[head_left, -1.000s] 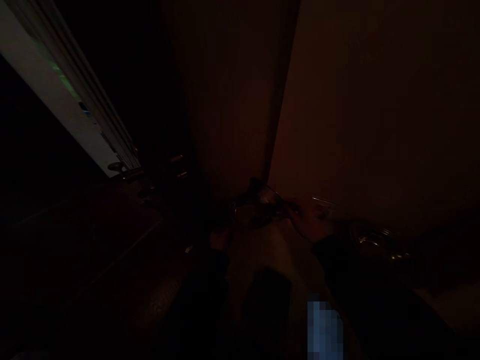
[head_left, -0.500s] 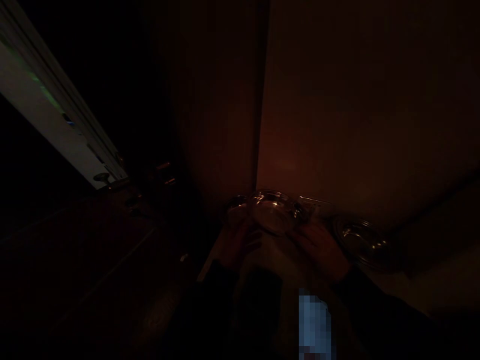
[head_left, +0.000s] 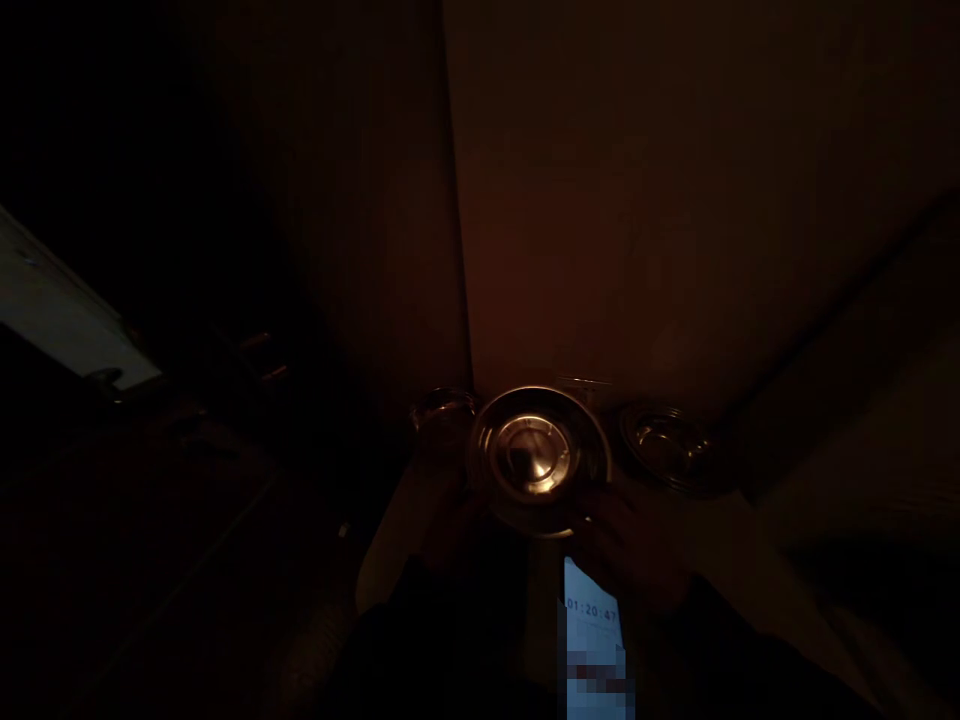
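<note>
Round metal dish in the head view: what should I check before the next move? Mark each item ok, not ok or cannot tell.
1. Right hand on the round metal dish: ok, its fingers are at the lower rim.
2. Left hand on the dish: cannot tell, too dark.
3. Gap to the second dish on the right: cannot tell, the edges look very close.
4. Gap to the bowl on the left: cannot tell, the edges look very close.
5. Lighting: not ok, the scene is very dark.
</note>
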